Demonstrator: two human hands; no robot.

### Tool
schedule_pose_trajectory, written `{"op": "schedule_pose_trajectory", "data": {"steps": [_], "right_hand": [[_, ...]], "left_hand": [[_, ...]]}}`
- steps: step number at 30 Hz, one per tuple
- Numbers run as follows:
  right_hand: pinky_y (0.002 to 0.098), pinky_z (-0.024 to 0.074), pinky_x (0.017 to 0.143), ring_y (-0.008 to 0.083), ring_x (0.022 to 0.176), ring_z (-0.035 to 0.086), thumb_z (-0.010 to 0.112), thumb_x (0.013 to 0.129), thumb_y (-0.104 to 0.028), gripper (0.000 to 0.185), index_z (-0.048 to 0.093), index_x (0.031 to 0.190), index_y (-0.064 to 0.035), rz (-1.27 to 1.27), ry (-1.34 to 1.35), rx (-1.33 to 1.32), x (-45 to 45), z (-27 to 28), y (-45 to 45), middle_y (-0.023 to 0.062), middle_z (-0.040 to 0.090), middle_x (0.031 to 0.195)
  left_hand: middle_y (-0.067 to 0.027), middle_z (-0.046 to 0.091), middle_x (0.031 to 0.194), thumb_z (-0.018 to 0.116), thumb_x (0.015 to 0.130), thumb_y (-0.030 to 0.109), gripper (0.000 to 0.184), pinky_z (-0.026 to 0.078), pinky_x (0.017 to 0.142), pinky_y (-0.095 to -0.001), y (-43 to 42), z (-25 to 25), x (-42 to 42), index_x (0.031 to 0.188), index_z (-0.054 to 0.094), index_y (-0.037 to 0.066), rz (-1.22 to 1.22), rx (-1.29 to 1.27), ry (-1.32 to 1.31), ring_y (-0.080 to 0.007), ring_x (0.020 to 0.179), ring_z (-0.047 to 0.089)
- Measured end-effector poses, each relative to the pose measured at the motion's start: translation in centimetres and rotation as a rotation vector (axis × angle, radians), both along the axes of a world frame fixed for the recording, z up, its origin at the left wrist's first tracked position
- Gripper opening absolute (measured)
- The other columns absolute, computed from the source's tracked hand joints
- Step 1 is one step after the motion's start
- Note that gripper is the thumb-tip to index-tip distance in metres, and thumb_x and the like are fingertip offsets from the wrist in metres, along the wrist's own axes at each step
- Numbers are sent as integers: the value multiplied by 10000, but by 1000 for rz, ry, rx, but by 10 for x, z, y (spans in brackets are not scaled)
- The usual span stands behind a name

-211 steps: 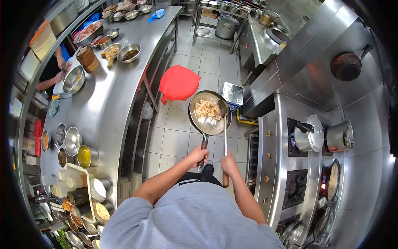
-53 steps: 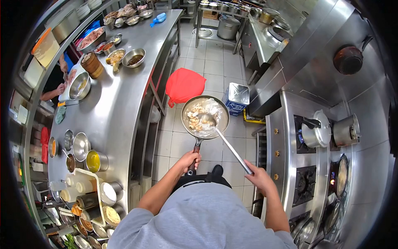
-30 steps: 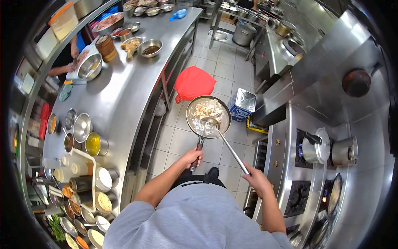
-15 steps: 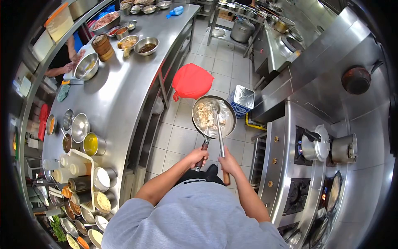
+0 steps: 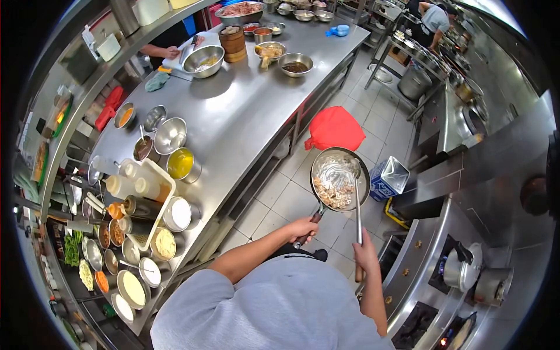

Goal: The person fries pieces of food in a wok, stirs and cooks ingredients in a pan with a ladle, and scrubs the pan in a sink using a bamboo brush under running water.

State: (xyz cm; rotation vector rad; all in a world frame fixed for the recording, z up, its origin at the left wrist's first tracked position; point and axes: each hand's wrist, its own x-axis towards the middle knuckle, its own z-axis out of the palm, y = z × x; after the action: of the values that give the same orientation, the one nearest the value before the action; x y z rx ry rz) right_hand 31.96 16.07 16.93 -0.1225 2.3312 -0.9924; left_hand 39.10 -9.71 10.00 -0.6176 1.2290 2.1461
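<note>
Left hand is gripping the handle of the pan, holding it above the tiled floor. Right hand is grasping the ladle, bowl end in the pan. Chopped food is sitting toward the pan's near-left side (whitish smears beyond it).

The left hand holds the pan by its handle, and the right hand holds a ladle whose bowl is inside the pan. Cut food sits in the pan's near part, beside a whitish smear. Beyond the pan lies a red bundle. Right of the pan stand a tin and a stove; left is a steel desk with bowls.
</note>
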Motion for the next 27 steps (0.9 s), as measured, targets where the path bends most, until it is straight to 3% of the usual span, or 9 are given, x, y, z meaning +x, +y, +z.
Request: {"op": "schedule_pose_trajectory", "data": {"steps": [5, 9, 11, 13, 16, 18, 21, 22, 27], "right_hand": [[315, 463, 457, 149, 493, 531, 562, 848, -71, 683, 283, 1471, -92, 77, -56, -114, 2, -10, -46, 70, 546, 706], [380, 509, 757, 254, 804, 623, 647, 823, -90, 717, 360, 1465, -229, 397, 106, 57, -6, 1, 13, 151, 645, 945], [394, 498, 768, 297, 810, 621, 651, 813, -86, 711, 376, 1456, -217, 560, 237, 176, -18, 46, 36, 173, 642, 947], [404, 494, 760, 323, 812, 616, 645, 807, -77, 715, 376, 1453, -219, 540, 174, 241, -18, 77, 41, 185, 642, 950], [377, 492, 719, 280, 751, 608, 640, 817, -80, 707, 372, 1456, -220, 463, 253, 220, -12, 89, 46, 183, 624, 855], [347, 486, 650, 223, 650, 575, 631, 840, -91, 688, 365, 1462, -216, 310, 145, 129, -5, 105, 41, 159, 583, 753], [359, 492, 754, 270, 777, 621, 627, 874, -162, 654, 362, 1462, -266, 428, -107, 275, -15, 119, 60, 181, 639, 897], [344, 492, 658, 220, 660, 584, 619, 889, -177, 637, 360, 1464, -267, 467, -168, 255, -21, 120, 69, 133, 626, 815], [300, 433, 478, 126, 537, 481, 594, 906, -198, 609, 360, 1465, -262, 472, -291, 322, -64, 115, 72, 47, 545, 715]], "left_hand": [[17, 500, 647, 541, 829, 152, 117, 451, 420, -286, -12, -7, -2, 888, 443, 125, 22, 13, 26, -91, 474, 494], [17, 494, 640, 537, 838, 148, 109, 432, 405, -279, -31, 2, 1, 885, 441, 130, 37, -35, -13, -97, 453, 478], [17, 488, 635, 533, 842, 143, 103, 424, 401, -276, -38, -1, 3, 884, 441, 128, 66, -14, -11, -101, 451, 473], [19, 479, 638, 531, 853, 141, 99, 422, 404, -270, -41, -6, 5, 887, 440, 124, 102, 24, -12, -104, 449, 470], [22, 472, 644, 530, 867, 143, 98, 415, 403, -267, -37, -12, 5, 898, 438, 128, 151, 64, -9, -101, 457, 463], [23, 469, 645, 529, 872, 142, 99, 410, 402, -267, -32, -7, 6, 902, 435, 132, 171, 65, -13, -98, 466, 461], [26, 466, 644, 528, 878, 139, 101, 403, 402, -267, -28, -1, 6, 907, 431, 139, 193, 92, -19, -91, 481, 456], [28, 466, 643, 527, 879, 138, 101, 401, 403, -268, -25, 1, 7, 907, 430, 140, 200, 120, -31, -88, 488, 453], [35, 477, 644, 534, 878, 144, 110, 420, 446, -256, -5, -4, -19, 817, 443, 138, 208, 96, -114, -94, 490, 448]]}}
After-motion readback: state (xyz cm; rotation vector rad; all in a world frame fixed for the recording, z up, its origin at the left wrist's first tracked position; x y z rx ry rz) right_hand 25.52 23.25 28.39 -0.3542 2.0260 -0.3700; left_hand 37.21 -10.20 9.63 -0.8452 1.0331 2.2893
